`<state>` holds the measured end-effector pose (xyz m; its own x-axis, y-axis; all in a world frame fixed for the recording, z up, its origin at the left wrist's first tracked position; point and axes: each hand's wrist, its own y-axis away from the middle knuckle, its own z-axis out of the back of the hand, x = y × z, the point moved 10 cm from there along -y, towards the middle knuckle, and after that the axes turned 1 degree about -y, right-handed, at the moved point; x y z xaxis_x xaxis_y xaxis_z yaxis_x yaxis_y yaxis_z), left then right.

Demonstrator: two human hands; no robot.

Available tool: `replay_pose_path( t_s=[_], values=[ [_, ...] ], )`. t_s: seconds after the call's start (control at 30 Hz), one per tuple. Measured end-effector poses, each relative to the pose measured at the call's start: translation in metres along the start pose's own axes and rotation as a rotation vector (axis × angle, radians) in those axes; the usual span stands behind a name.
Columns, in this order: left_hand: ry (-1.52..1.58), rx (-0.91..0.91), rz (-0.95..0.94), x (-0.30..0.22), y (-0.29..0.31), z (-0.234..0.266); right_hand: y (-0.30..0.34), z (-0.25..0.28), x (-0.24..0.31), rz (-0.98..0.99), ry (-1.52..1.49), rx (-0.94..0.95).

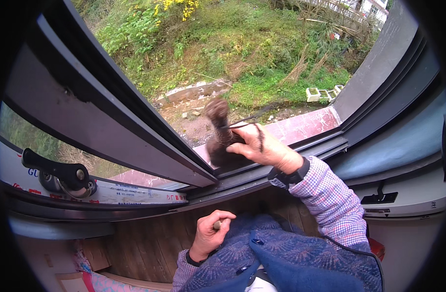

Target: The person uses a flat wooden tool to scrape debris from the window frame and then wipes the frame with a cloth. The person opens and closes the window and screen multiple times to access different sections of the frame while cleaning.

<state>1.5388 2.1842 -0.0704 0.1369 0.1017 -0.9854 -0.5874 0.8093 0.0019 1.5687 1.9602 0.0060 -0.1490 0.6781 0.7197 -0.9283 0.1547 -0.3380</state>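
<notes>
My right hand [264, 146] reaches out over the sill of an open sliding window. Its fingers are closed around the dark cord on a brown, lumpy thing [218, 146]. This thing is smeared by motion, and I cannot make out its kind. It hangs upright just at the window track [276, 168], with a rounded knob at its top. Loops of the cord lie across the fingers. My left hand [210, 234] is curled in front of the blue patterned garment, inside the room. A small pale rounded end [217, 225] shows between its fingers; the rest is hidden.
A dark-framed window sash [120, 121] stands on the left, with a black handle [57, 168]. Outside lie a reddish ledge [305, 127], a grassy slope [232, 53] and white planters [320, 94]. Below is a wooden floor [145, 243]; a black cable [374, 258] runs beside my right sleeve.
</notes>
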Motion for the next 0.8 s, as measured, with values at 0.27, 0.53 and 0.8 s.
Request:
replay_pose_path(
  t_s=[0.27,0.53,0.8],
  values=[
    [0.084,-0.186,0.076,0.022,0.012,0.027,0.104,0.138,-0.036,-0.346,-0.395,-0.308],
    [0.100,-0.104,0.072,0.017,-0.010,0.009,0.178,0.214,-0.030,-0.415,0.431,-0.348],
    [-0.022,0.000,-0.035,0.000,-0.015,-0.007,0.154,0.156,-0.034,-0.363,0.891,-0.412]
  ],
)
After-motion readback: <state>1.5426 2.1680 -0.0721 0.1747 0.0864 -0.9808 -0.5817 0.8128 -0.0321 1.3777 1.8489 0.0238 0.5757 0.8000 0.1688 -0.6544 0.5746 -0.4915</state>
